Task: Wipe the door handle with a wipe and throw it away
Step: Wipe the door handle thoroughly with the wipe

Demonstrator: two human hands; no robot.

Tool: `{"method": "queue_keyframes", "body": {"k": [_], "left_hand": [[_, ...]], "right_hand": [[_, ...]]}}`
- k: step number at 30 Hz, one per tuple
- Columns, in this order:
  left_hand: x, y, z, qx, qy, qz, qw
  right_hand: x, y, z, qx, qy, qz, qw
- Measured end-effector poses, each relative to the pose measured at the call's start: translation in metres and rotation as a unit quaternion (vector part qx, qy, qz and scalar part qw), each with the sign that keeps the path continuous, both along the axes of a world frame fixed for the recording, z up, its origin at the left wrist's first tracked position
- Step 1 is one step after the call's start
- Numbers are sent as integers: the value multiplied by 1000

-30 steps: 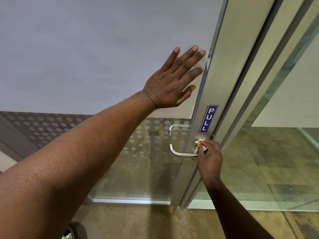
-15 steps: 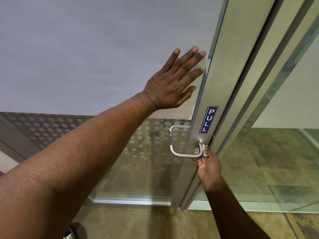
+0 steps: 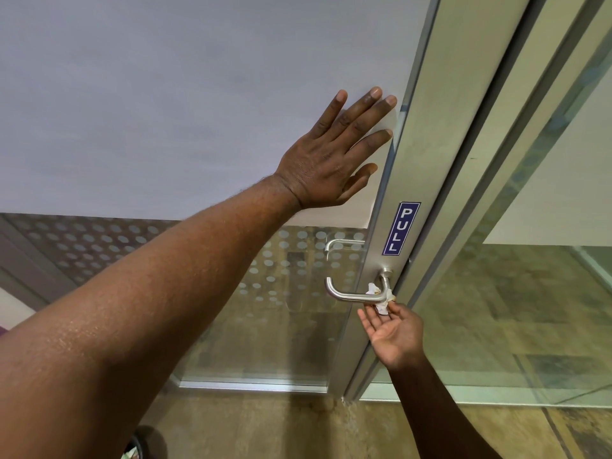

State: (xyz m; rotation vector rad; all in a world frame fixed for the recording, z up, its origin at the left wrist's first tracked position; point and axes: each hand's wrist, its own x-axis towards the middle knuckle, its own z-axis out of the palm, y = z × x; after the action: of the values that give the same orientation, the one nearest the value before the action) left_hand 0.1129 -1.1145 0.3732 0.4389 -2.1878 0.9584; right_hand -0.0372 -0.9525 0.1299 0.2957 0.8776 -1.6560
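Frosted glass filled the upper left of the frame, and below it the pane was clear with grey dots; a brown tiled floor showed through at the bottom. At the centre right ran the metal door frame [image 3: 427, 154] with a blue PULL sticker [image 3: 401, 228].

The left hand [image 3: 334, 160] lay flat on the frosted glass, fingers spread and holding nothing. The right hand [image 3: 394, 336] was low at the centre right, palm up and fingers loosely opened; its fingertips [image 3: 390, 308] touched the wipe [image 3: 381, 298] from below, but I cannot tell whether they really pinched it.

The wipe was draped around the door handle [image 3: 347, 294], near the bend where the lever meets its neck. It looked small, white, crumpled, with some yellowish stains. It seemed very light, soft and probably damp, so it could tear or slip off. I think it is best pinched at the hanging lower corner, then closed in the palm.
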Motion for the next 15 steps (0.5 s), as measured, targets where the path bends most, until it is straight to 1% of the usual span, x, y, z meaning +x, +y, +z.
{"method": "queue_keyframes", "body": {"k": [3,4,6,8,10,12,13,15], "left_hand": [[1,0,0,-1,1,-1,1000],[1,0,0,0,1,-3,1000],[1,0,0,0,1,-5,1000],[0,0,0,-2,1,-4,1000],[0,0,0,-2,1,-4,1000],[1,-1,-1,-3,1,-3,1000],[1,-1,-1,-3,1,-3,1000],[1,-2,-1,-6,2,-4,1000]], "right_hand": [[-5,-9,2,-17,12,-33,999],[-8,-12,3,-20,29,-44,998],[-11,-14,6,-19,97,-58,993],[-10,-11,8,-8,206,-60,977],[-8,-5,7,14,325,-67,943],[-7,3,1,20,430,-80,899],[-6,8,-1,17,487,-78,870],[-5,18,-9,-1,607,-65,792]]}}
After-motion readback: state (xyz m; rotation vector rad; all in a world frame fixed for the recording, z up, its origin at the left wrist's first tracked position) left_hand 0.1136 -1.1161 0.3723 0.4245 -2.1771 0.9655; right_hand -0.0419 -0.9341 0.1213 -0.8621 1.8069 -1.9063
